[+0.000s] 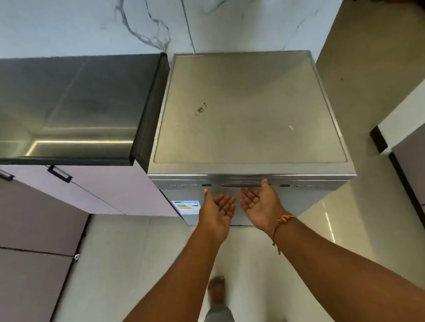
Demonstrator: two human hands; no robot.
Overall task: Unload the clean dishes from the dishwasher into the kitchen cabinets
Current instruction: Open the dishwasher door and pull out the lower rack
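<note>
From the head camera, the dishwasher stands against a marbled wall, its flat silver top facing up. Its left side is just beside a dark, glossy worktop. The door is closed, and a long handle bar runs across the top of the front, with small buttons on either side of it. A coloured energy label is stuck on the door's upper left corner.

Both arms reach forward to the door, and the hands lie close together just under the handle bar. The left hand is palm up with its fingers relaxed and slightly apart, gripping nothing, and its thumb points up toward the control strip. The right hand is also palm up with loose, spread fingers, and its thumb tip rests at the lower edge of the handle bar. The view is slightly blurred, so the fingertips may be touching the door face, but I cannot tell. A thread bracelet is tied round the right wrist.

Under the worktop are pale cabinet doors with black handles. More cabinet fronts stand at the right edge. Below the arms, one foot shows blurred on the pale tiled floor.
</note>
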